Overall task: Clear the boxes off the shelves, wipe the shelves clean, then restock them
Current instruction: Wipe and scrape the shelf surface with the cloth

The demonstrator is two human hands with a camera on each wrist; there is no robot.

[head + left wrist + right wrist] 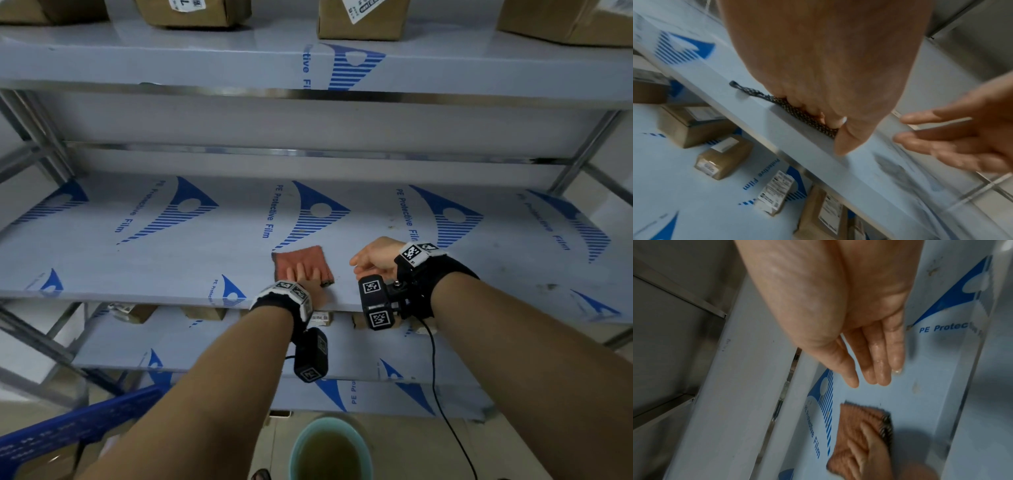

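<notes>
Here, left hand (303, 274) presses the cloth (301, 262) flat at frame centre, right hand (375, 260) loose and empty; apparently wet, it could slide off the shelf (137, 240) edge.

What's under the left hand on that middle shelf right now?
The left hand presses flat on a folded reddish-orange cloth lying on the film-covered metal shelf. The shelf patch beneath the cloth is covered, so its cleanliness cannot be seen.

Down on the floor, a teal bucket (330, 448) holding murky water. At lower left, a blue plastic crate (73, 430). Trailing from the wrist camera, a black cable (442, 404).
</notes>
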